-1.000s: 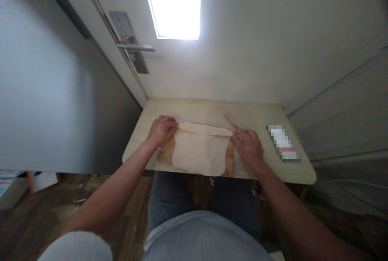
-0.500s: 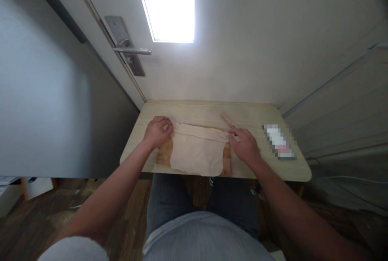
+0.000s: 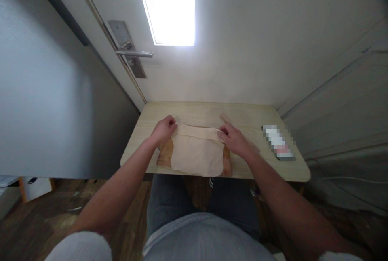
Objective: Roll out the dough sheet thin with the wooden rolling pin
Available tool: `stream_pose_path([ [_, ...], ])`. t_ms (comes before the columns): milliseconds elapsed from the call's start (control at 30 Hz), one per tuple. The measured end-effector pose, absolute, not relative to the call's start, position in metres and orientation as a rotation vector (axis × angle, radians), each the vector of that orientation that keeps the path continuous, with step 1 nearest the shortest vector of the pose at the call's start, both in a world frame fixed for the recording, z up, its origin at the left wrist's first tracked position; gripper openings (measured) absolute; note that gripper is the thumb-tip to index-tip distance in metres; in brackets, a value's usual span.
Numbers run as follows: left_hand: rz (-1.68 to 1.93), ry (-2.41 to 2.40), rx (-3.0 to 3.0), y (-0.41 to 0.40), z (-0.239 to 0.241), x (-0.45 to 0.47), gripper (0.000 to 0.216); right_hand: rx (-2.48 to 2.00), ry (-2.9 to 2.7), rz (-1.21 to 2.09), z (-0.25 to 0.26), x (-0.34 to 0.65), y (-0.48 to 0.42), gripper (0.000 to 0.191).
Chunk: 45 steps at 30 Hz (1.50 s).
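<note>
A thin, cream-coloured sheet that looks like rolled-out dough (image 3: 197,156) lies over a brown wooden board (image 3: 164,156), its near edge reaching the table's front. Its far edge is folded toward me in a flat strip. At the fold's left end, my left hand (image 3: 164,129) pinches the dough with closed fingers. My right hand (image 3: 234,137) grips the fold's right end between thumb and fingers. Beyond that hand lies a slim, pale stick (image 3: 224,118), partly hidden by it; it may be a rolling pin.
The pale wooden table (image 3: 188,110) stands against a white door with a metal handle (image 3: 135,53). On its right side is a phone-like flat object (image 3: 277,142), its face pixelated. A grey panel (image 3: 45,103) rises at the left, and cables hang at the right.
Both hands have come slightly closer together, the right one moving left along the fold and the left one a little right. The dough's near part has stayed in place.
</note>
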State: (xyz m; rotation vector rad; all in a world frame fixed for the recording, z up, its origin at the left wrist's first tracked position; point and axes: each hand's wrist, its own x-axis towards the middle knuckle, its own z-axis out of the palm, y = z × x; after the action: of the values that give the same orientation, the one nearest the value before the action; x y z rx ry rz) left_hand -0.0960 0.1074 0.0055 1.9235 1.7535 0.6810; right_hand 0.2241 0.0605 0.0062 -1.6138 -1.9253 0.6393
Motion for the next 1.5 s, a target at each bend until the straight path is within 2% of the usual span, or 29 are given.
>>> stream_pose_path([
  [200, 0.797, 1.538, 1.603, 0.097, 0.025, -0.098, 0.014, -1.559, -1.770, 0.889, 0.022, 0.222, 0.046, 0.019],
  [433, 0.841, 1.299, 1.398, 0.044, 0.092, -0.109, 0.029, -1.394, -1.522, 1.450, 0.093, 0.237, 0.004, 0.029],
  [533, 0.867, 1.342, 1.346, 0.036, 0.093, -0.114, 0.029, -1.418, -1.478, 1.529, 0.088, 0.249, 0.007, 0.032],
  [600, 0.842, 1.370, 1.337, 0.043, 0.074, -0.114, 0.028, -1.506, -1.532, 1.442, 0.066, 0.252, 0.018, 0.027],
  [700, 0.773, 1.469, 1.424, 0.061, 0.033, -0.108, 0.020, -1.682, -1.742, 1.038, 0.027, 0.247, 0.037, 0.014],
  [767, 0.778, 1.585, 1.543, 0.070, 0.009, -0.105, 0.011, -1.747, -1.811, 0.813, 0.010, 0.241, 0.044, 0.014],
  [833, 0.807, 1.644, 1.623, 0.075, -0.004, -0.103, 0.005, -1.745, -1.799, 0.723, 0.003, 0.235, 0.046, 0.016],
  [1033, 0.814, 1.696, 1.769, 0.072, -0.009, -0.107, 0.010, -1.701, -1.821, 0.558, -0.006, 0.227, 0.040, 0.020],
  [1233, 0.856, 1.836, 2.121, 0.059, -0.007, -0.095, 0.022, -1.729, -1.877, 0.102, -0.015, 0.216, 0.027, 0.029],
  [1333, 0.855, 1.901, 2.238, 0.047, 0.000, -0.078, 0.026, -1.674, -1.996, 0.053, -0.016, 0.200, 0.006, 0.038],
  [1500, 0.518, 1.452, 2.504, 0.020, -0.003, -0.043, 0.045, -1.521, -2.303, 0.202, -0.024, 0.175, -0.027, 0.057],
])
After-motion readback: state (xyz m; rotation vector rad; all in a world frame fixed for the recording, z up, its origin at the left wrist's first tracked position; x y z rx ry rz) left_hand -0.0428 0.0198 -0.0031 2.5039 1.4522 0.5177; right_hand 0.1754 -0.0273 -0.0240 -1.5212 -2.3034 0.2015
